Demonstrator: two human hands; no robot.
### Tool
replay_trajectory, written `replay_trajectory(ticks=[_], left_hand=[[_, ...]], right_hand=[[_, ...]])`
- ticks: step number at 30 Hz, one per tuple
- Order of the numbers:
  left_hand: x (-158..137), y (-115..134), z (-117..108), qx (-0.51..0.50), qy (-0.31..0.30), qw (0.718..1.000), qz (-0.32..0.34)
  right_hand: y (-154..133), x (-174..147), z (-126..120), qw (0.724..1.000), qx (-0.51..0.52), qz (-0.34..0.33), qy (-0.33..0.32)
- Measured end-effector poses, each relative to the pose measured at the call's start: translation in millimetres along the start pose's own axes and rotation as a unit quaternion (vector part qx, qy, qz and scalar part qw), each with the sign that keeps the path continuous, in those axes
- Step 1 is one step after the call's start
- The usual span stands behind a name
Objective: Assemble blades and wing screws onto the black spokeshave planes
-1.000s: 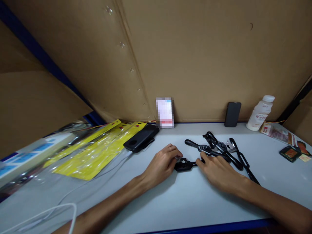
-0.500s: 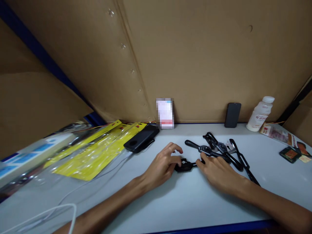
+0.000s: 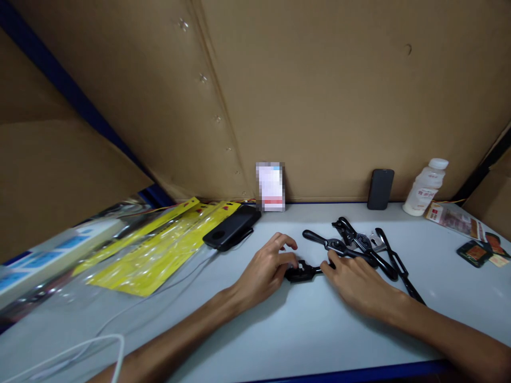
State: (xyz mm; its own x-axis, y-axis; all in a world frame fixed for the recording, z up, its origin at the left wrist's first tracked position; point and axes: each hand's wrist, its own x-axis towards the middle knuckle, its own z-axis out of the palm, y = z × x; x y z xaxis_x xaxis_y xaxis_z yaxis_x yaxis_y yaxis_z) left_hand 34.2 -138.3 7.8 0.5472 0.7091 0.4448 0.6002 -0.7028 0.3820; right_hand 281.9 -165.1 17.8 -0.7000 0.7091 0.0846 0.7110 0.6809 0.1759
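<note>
A black spokeshave (image 3: 302, 272) lies low over the table between my two hands. My left hand (image 3: 266, 268) is at its left end, with the thumb against the body and the index finger arched above; the lower fingers, curled toward the left end, are partly hidden. My right hand (image 3: 351, 279) has its fingers closed around the right handle and covers most of it. Just beyond my right hand, another black spokeshave (image 3: 337, 246) rests with a third spokeshave (image 3: 365, 244) crossing it. A slim black frame-like tool (image 3: 395, 258) lies to their right.
Yellow-backed clear packaging (image 3: 159, 255) and a black power bank (image 3: 231, 229) with a white cable lie left. A lit phone (image 3: 271, 186) and a dark phone (image 3: 380, 189) lean on the cardboard wall. A bottle (image 3: 425, 189) and flat packets (image 3: 457, 221) occupy the right.
Almost nothing differs. The spokeshave's body has tilted very slightly at its left end, by my left thumb; both hands keep their places.
</note>
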Motion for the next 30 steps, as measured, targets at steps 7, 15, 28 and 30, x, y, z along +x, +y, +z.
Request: replay_trajectory(ticks=[7, 15, 28, 30], left_hand=[[-1, -4, 0, -0.007, -0.011, 1.0, -0.001], [2, -1, -2, -0.019, -0.036, 0.999, -0.011], [2, -1, 1, -0.054, -0.086, 0.994, -0.034], [3, 1, 1, -0.065, -0.08, 0.994, -0.041]], right_hand=[[0, 1, -4, 1.0, -0.005, 0.001, -0.016], [0, 1, -7, 1.0, -0.015, -0.005, -0.024], [9, 2, -9, 0.999, -0.019, -0.027, 0.004], [10, 2, -8, 0.999, -0.026, -0.033, 0.011]])
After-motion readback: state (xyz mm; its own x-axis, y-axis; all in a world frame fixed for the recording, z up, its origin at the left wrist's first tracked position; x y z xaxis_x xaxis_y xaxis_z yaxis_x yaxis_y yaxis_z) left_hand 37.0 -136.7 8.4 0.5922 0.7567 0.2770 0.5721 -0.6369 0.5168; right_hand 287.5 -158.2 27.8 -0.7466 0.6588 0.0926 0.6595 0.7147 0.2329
